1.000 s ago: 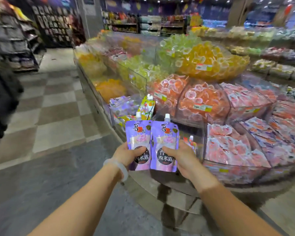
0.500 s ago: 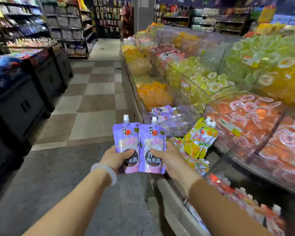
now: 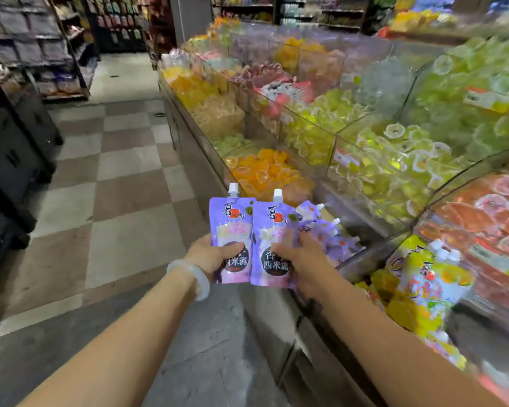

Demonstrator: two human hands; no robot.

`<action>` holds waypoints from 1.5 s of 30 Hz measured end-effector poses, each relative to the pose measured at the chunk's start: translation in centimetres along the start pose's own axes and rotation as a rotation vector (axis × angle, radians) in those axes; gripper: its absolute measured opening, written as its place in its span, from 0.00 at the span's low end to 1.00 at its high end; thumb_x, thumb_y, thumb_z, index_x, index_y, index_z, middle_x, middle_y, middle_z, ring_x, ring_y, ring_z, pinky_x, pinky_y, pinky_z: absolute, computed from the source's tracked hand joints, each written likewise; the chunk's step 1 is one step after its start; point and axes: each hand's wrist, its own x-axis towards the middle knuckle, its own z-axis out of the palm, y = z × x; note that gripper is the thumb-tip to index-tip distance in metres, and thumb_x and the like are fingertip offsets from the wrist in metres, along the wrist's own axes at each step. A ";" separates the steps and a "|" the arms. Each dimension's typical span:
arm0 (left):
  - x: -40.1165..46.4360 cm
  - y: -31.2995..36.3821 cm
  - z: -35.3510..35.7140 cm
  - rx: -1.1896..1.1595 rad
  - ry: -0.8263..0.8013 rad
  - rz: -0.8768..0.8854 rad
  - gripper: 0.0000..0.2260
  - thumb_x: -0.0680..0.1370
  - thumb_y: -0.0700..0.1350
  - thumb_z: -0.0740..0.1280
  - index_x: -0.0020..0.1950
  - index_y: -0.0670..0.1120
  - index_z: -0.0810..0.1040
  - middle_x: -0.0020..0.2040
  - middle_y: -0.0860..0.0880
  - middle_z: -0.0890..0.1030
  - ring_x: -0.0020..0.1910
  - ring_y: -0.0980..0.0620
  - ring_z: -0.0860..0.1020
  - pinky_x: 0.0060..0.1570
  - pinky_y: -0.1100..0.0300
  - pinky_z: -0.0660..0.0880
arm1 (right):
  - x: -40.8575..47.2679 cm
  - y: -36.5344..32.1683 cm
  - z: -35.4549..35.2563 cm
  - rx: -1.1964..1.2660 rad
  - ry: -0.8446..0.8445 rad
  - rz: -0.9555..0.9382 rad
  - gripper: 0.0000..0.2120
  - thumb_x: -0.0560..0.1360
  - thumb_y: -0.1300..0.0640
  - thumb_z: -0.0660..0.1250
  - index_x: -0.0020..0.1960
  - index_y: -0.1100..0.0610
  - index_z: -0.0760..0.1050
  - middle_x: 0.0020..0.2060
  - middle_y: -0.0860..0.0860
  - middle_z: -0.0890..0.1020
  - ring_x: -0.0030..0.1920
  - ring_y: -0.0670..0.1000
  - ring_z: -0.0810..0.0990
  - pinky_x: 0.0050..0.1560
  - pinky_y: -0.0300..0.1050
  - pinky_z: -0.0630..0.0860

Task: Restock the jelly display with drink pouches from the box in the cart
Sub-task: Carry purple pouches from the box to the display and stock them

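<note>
Beside the jelly display, I see two purple pouches upright, overlapping, reading "西米露". My left hand and right hand each grip one, thumbs across the fronts.

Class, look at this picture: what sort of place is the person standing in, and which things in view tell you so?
Most likely a supermarket or sweets shop aisle. Clear bins of jelly cups carry a price label, stocked shelves line the tiled floor, and each hand holds a purple drink pouch.
</note>
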 end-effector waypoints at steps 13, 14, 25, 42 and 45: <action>20.0 6.5 4.2 0.310 -0.144 -0.033 0.16 0.72 0.35 0.72 0.60 0.40 0.77 0.51 0.40 0.82 0.50 0.42 0.80 0.56 0.44 0.76 | 16.0 -2.5 -3.3 0.187 0.301 0.007 0.10 0.76 0.68 0.63 0.57 0.63 0.74 0.44 0.57 0.81 0.41 0.54 0.80 0.46 0.47 0.78; 21.5 7.0 4.6 0.353 -0.161 -0.023 0.17 0.72 0.35 0.72 0.61 0.40 0.77 0.54 0.40 0.81 0.52 0.41 0.80 0.57 0.45 0.76 | 16.8 -2.6 -3.6 0.193 0.347 -0.009 0.08 0.76 0.68 0.63 0.54 0.63 0.76 0.42 0.56 0.82 0.40 0.54 0.80 0.46 0.48 0.77; 30.4 4.2 12.2 1.163 -0.554 0.133 0.23 0.74 0.44 0.69 0.67 0.38 0.70 0.62 0.41 0.76 0.60 0.44 0.76 0.54 0.57 0.72 | 20.4 3.1 -5.3 0.235 0.922 0.217 0.14 0.70 0.67 0.67 0.31 0.56 0.66 0.29 0.56 0.68 0.34 0.50 0.66 0.35 0.43 0.62; 30.5 2.4 12.8 2.168 -1.132 0.442 0.27 0.80 0.42 0.55 0.76 0.38 0.51 0.75 0.37 0.53 0.73 0.37 0.57 0.70 0.47 0.63 | 21.1 1.6 0.3 -0.980 0.723 0.830 0.17 0.77 0.58 0.59 0.65 0.61 0.69 0.65 0.61 0.72 0.67 0.58 0.66 0.61 0.47 0.70; 30.4 2.9 13.2 2.153 -1.222 0.537 0.28 0.79 0.41 0.58 0.77 0.42 0.51 0.77 0.41 0.42 0.76 0.39 0.46 0.71 0.45 0.58 | 20.2 1.6 -0.1 -1.139 0.663 0.787 0.28 0.73 0.51 0.67 0.70 0.56 0.64 0.69 0.58 0.63 0.70 0.58 0.61 0.68 0.50 0.64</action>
